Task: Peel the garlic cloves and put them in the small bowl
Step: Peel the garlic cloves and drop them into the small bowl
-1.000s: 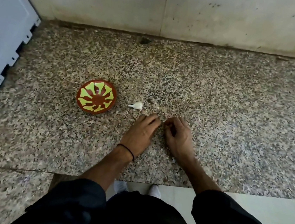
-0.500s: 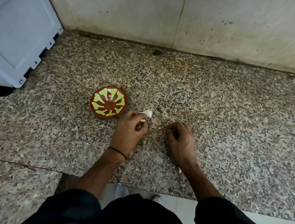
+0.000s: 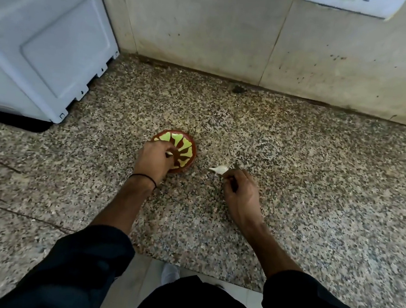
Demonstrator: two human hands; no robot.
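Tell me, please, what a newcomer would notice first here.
The red-brown bowl with its bright green pattern stands out mid-counter, the left hand over it pinching a small white piece. Just right, a white garlic clove lies on the speckled counter at the fingertips of the right hand.

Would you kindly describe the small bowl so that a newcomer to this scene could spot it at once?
Start at the white appliance on the left of the speckled stone counter; off its near corner, toward the middle, sits the small bowl, partly under the left hand. It is the only round, coloured thing there: red-brown with yellow-green petals, unlike the white garlic clove to its right.
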